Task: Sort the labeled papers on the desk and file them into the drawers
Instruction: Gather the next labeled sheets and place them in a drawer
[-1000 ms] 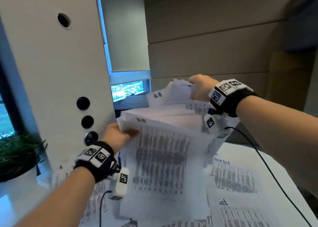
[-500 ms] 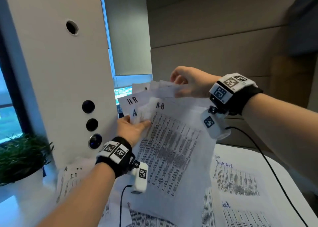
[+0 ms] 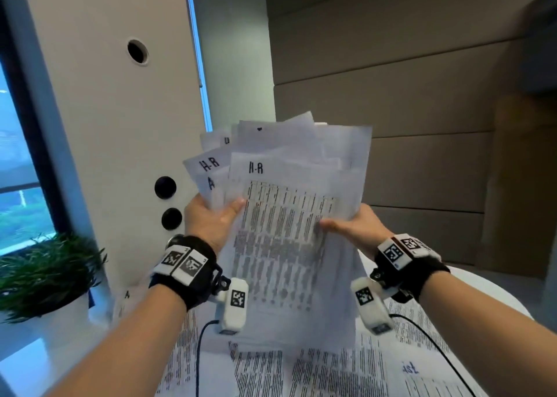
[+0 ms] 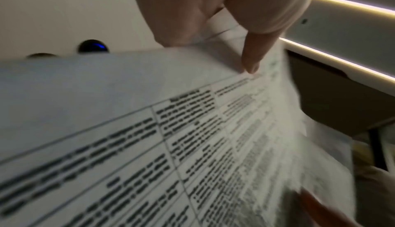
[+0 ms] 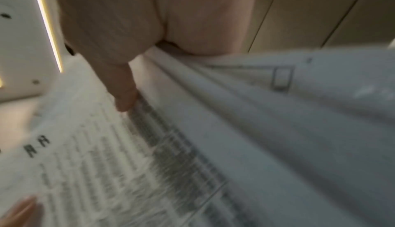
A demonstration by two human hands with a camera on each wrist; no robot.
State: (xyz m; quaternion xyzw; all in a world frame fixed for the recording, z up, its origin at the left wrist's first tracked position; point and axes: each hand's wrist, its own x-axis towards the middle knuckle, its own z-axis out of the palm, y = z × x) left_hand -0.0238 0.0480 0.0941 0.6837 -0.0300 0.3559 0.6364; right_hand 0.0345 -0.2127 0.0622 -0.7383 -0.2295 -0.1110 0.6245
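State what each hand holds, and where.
Both grip the stack of papers: left hand on its left edge, right hand on its right edge.

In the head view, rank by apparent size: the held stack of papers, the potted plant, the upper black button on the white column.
1. stack of papers, nearest the camera
2. potted plant
3. upper black button

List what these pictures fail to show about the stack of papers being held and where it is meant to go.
- Printed table text on the front sheet: blurred in all three views.
- Labels of the rear sheets: covered by sheets in front, head view.
- Fingers of the left hand and right hand behind the stack: hidden by paper.
- Drawers: none can be made out in any view.
- Papers on the desk: cut off by the bottom edge.
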